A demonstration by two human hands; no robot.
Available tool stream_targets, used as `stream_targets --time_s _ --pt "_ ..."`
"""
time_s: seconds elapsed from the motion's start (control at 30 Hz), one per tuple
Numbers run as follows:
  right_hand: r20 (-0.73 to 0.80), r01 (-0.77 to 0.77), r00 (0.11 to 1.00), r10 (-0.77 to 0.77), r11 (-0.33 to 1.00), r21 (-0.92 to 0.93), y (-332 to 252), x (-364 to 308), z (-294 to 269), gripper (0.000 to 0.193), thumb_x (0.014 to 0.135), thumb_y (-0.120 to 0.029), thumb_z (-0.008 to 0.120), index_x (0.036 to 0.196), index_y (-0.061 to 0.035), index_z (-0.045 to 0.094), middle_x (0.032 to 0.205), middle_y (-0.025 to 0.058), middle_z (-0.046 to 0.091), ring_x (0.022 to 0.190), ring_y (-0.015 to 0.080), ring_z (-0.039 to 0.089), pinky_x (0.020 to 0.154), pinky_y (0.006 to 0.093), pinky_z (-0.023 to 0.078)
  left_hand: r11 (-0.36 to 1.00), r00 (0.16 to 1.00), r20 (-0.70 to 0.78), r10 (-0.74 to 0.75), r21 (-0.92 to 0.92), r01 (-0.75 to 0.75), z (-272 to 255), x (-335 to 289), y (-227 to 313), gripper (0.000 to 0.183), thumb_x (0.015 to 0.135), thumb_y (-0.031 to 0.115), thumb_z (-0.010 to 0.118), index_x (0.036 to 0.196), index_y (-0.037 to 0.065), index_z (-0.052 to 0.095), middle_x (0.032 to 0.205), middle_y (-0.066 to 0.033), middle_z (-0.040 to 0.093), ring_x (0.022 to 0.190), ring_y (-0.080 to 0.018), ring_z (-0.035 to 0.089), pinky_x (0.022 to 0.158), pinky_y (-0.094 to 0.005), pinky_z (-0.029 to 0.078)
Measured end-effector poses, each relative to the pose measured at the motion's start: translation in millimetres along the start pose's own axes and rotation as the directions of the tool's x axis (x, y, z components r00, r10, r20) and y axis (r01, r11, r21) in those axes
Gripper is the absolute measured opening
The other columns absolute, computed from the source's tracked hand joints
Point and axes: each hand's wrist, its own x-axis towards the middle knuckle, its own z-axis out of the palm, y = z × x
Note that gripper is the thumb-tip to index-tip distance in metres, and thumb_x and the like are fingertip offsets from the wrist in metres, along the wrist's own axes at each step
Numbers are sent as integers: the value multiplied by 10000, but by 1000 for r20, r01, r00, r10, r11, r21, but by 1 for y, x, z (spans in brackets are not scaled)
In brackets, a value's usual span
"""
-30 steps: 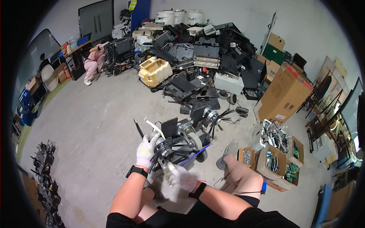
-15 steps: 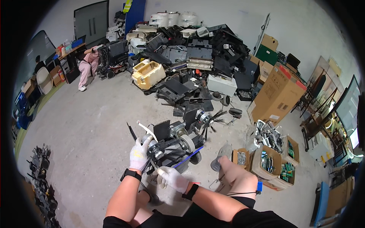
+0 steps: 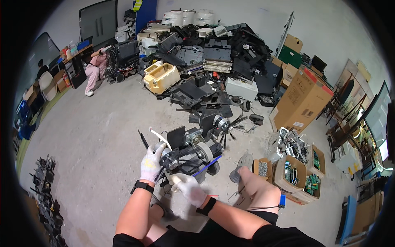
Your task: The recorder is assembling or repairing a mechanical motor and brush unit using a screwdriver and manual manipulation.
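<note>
Head view, wheeled assembly (image 3: 203, 152), grey floor (image 3: 98, 123), pale wall (image 3: 255, 18)

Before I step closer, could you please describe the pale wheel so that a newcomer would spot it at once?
Find the black machine on the floor by the gloved left hand. Toward its right side, above the blue strip, is the pale wheel; its light grey colour sets it apart from the darker wheel below.

Wheeled assembly (image 3: 202, 151) before scrap heap (image 3: 217, 50); carton (image 3: 302, 99) right of heap; circuit boards (image 3: 291, 173) in box (image 3: 284, 185).
</note>
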Motion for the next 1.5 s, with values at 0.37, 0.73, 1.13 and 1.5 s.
stream_targets --time_s 0.37,0.73,1.13,1.5 --pt "240 484 818 -524 399 -779 10 -5 -16 435 942 -45 580 1367 6 505 1113 175 681 985 339 672 848 394 547 1000 1000 14 0 -11 0 -6 2 5 604 808 109 685 1378 243 538 1251 -264 554 980 -434 661 818 -472 554" --pt "288 41 957 42 960 -276 -19 7 -23 428 991 -139 585 1391 5 538 1289 93 656 1120 165 642 1001 293 487 1000 1000 12 -11 -20 11 -12 -2 4 563 828 101 656 1365 227 546 1233 -228 566 988 -409 661 823 -460 554" --pt "531 683 581 -617 14 -731 3 16 -11 121 921 -189 612 900 -84 668 867 105 640 779 339 637 716 407 533 998 993 103 -59 -21 62 -9 0 -3 610 817 256 723 1387 223 507 1277 -251 541 1039 -427 648 866 -469 549" --pt "139 384 905 -403 630 -675 -15 -3 2 186 881 -126 669 1044 -37 663 912 147 663 850 339 656 753 406 528 981 1000 7 30 -192 -29 -7 -5 -12 651 776 139 747 1386 214 532 1334 -255 509 1154 -446 582 986 -467 502"
